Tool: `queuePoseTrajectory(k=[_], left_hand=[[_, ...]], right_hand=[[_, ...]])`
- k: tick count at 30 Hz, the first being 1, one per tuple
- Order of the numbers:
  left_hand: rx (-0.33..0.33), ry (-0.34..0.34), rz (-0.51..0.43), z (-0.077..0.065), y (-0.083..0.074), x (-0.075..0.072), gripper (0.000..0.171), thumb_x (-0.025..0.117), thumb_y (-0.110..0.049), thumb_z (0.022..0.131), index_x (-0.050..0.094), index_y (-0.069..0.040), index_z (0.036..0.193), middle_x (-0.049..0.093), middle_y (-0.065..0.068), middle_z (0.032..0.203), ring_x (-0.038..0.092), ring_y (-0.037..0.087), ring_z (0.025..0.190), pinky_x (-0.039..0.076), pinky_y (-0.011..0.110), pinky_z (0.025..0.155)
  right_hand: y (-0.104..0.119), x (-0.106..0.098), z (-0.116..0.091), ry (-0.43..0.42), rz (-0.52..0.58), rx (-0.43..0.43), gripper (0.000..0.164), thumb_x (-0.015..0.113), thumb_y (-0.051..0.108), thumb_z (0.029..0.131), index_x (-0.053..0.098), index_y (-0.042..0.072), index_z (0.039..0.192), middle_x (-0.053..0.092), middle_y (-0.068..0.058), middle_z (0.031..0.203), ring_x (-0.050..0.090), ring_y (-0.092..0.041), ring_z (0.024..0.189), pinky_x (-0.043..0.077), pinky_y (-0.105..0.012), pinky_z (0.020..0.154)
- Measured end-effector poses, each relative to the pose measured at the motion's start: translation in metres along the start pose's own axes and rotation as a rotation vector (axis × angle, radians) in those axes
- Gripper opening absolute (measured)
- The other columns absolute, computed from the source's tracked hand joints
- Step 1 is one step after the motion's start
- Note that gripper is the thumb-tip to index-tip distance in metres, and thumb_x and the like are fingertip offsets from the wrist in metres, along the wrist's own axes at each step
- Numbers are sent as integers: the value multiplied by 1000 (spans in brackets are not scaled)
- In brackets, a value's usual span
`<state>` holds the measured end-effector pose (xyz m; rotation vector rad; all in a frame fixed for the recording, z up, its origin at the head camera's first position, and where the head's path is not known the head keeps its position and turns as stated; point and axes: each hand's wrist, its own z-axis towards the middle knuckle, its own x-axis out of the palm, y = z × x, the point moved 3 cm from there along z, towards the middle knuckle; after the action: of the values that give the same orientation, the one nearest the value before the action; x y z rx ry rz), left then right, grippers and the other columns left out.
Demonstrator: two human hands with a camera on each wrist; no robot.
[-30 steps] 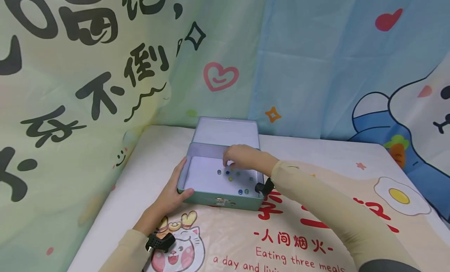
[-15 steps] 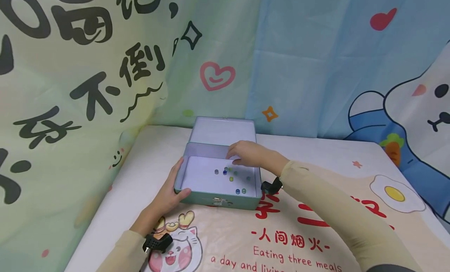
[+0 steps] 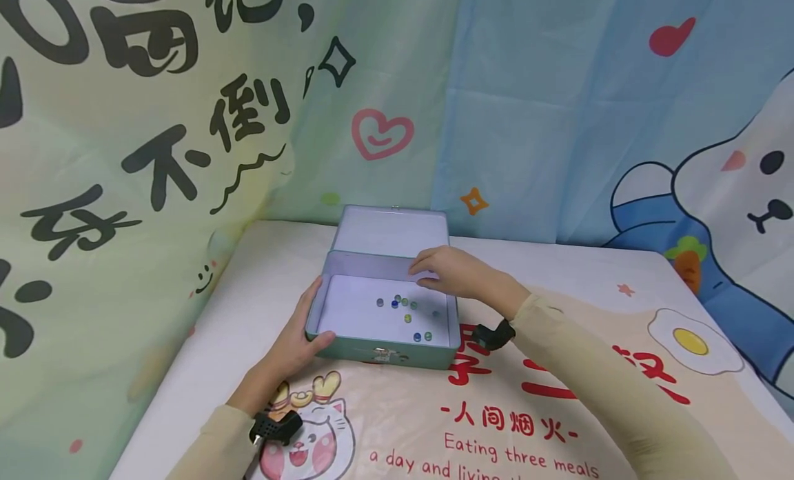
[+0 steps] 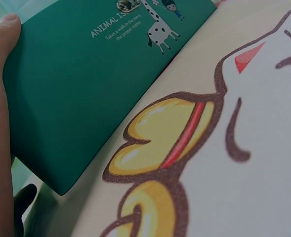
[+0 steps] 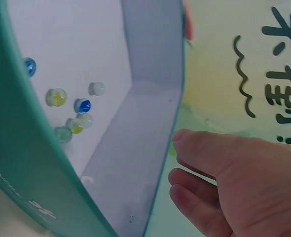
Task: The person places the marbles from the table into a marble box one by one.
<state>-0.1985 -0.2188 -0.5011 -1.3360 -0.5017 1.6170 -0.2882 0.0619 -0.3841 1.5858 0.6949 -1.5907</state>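
A green tin box (image 3: 386,354) stands on the table, its lid (image 3: 392,232) folded back at the far side. On its pale floor lie several small glass marbles (image 3: 394,303), some clustered, others spread toward the right. My left hand (image 3: 300,336) grips the box at its near left corner, thumb over the front rim, fingers along the left wall; in the left wrist view the thumb (image 4: 7,29) lies at the rim. My right hand (image 3: 455,270) hovers over the back right of the box, fingers loosely bent, with nothing seen between them.
A printed cloth (image 3: 509,452) with a cat picture and red writing covers part of the white table (image 3: 273,259). Behind it hangs a decorated curtain (image 3: 509,107). A metal clasp (image 3: 383,353) sits on the box's front wall.
My right hand has lifted from among the marbles and drawn back to the right, its fingers loosening. My left hand keeps its hold on the box. The view has shifted slightly.
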Motion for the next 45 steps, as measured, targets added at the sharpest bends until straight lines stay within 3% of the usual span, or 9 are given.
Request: queuePoseTrajectory(k=[8, 14, 21, 30, 39, 45], left_hand=[[1, 2, -14, 1, 0, 1, 97, 67, -42, 80, 6, -24, 154, 10, 12, 159, 20, 44, 141, 22, 69, 104], [-16, 9, 13, 0, 0, 0, 96, 64, -49, 81, 5, -28, 154, 10, 8, 160, 20, 41, 142, 23, 68, 105], [-6, 11, 25, 1, -3, 0, 97, 63, -53, 82, 5, -26, 154, 10, 9, 160, 20, 43, 141, 24, 69, 103], [-2, 10, 22, 0, -4, 0, 97, 62, -55, 82, 5, -25, 154, 10, 9, 160, 21, 43, 140, 24, 69, 103], [3, 1, 32, 0, -3, 1, 96, 61, -57, 82, 5, -26, 154, 10, 8, 160, 20, 43, 141, 24, 70, 103], [-8, -2, 24, -1, -4, 1, 95, 60, -58, 83, 5, -27, 154, 10, 9, 160, 20, 44, 141, 24, 70, 103]], right_hand=[[-5, -7, -18, -64, 43, 48, 31, 70, 21, 86, 69, 10, 115, 68, -4, 117, 63, -20, 110, 50, -37, 93], [-11, -9, -34, -125, 98, 136, 33, 71, 21, 85, 69, 11, 117, 67, -4, 119, 61, -21, 110, 51, -37, 92], [-19, -10, -53, -194, 161, 209, 38, 73, 20, 84, 67, 10, 120, 66, -5, 121, 61, -22, 111, 52, -38, 90], [-28, -14, -83, -273, 175, 293, 41, 69, 24, 87, 63, 10, 125, 63, -7, 126, 58, -27, 118, 49, -46, 94], [-42, -13, -110, -412, 192, 338, 43, 72, 20, 84, 63, 9, 125, 64, -12, 122, 67, -30, 100, 54, -43, 84], [-51, -13, -124, -499, 200, 330, 43, 72, 15, 83, 63, 7, 125, 64, -14, 121, 67, -33, 99, 54, -44, 82]])
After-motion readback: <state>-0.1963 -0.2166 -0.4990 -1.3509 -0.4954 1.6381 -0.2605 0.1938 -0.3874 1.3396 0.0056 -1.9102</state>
